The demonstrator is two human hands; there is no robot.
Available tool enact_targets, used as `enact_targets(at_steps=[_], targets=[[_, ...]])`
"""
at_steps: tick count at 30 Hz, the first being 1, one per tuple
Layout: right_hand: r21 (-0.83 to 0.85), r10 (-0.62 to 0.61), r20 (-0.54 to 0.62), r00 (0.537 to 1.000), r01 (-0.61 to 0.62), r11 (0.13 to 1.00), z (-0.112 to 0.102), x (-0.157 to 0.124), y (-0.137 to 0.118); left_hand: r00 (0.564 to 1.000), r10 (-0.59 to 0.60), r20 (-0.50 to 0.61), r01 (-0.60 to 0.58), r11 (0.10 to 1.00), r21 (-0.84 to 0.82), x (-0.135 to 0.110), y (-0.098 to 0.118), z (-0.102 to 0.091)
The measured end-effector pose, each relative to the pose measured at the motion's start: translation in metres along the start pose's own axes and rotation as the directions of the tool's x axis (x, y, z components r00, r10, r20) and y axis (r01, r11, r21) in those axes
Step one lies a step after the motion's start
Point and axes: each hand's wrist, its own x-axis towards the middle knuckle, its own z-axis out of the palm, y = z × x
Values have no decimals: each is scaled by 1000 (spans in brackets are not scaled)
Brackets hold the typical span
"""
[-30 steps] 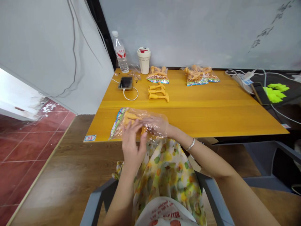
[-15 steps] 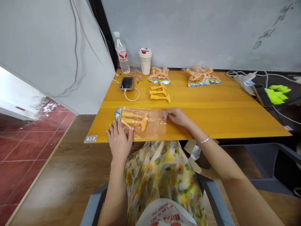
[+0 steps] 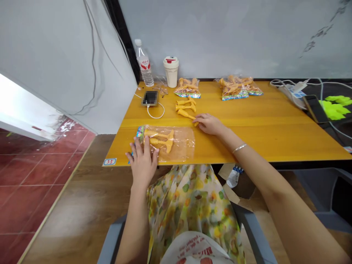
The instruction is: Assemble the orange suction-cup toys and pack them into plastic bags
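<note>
Now my right hand (image 3: 209, 124) touching orange plastic piece (image 3: 186, 114) at 10 o'clock, grip unclear; my left hand (image 3: 143, 164) pressing open on clear plastic bag (image 3: 180, 145).

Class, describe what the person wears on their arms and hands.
Both arms are bare, without sleeves or gloves. The right hand has a thin silver bangle at its wrist; the left hand shows no jewellery.
</note>
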Motion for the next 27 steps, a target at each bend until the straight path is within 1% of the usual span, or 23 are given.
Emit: enact_targets(at_steps=[2, 3, 4, 6, 7, 8, 9, 11, 13, 16, 18, 20, 24, 27], targets=[[47, -10, 39, 999, 8, 999, -6, -15, -2, 996, 31, -88, -39, 995, -88, -5, 13, -2], [77, -8, 52, 999, 4, 997, -8, -24, -3, 988, 68, -139, -86, 988, -128, -9, 24, -2], [113, -3, 50, 999, -3, 994, -10, -33, -4, 976, 140, -169, -167, 973, -161, -13, 37, -1], [223, 18, 5, 1000, -19, 975, -14, -53, -6, 945, 289, -155, -315, 930, -189, -21, 65, 4], [297, 49, -32, 998, -38, 954, -17, -64, -8, 928, 347, -139, -368, 912, -180, -24, 78, 9], [384, 94, -62, 994, -63, 921, -19, -75, -10, 916, 381, -127, -398, 903, -161, -26, 89, 15], [478, 156, -73, 985, -103, 872, -23, -86, -12, 912, 394, -116, -408, 903, -137, -26, 98, 21], [663, 280, -42, 959, -183, 726, -29, -109, -18, 930, 361, -66, -366, 926, -89, -24, 107, 33], [794, 384, 11, 923, -242, 557, -34, -130, -26, 954, 300, -18, -301, 952, -54, -20, 108, 41], [904, 481, 123, 868, -299, 307, -36, -153, -41, 967, 254, -3, -253, 965, -61, -17, 104, 45], [931, 498, 200, 844, -323, 173, -34, -159, -53, 968, 250, -32, -252, 962, -108, -16, 103, 44], [937, 491, 255, 833, -339, 89, -32, -157, -66, 969, 238, -61, -245, 957, -158, -16, 104, 41], [946, 458, 296, 838, -324, -19, -25, -137, -93, 969, 229, -95, -244, 946, -214, -17, 110, 33], [952, 443, 294, 847, -303, -53, -16, -116, -110, 960, 256, -110, -275, 936, -219, -19, 114, 27]])
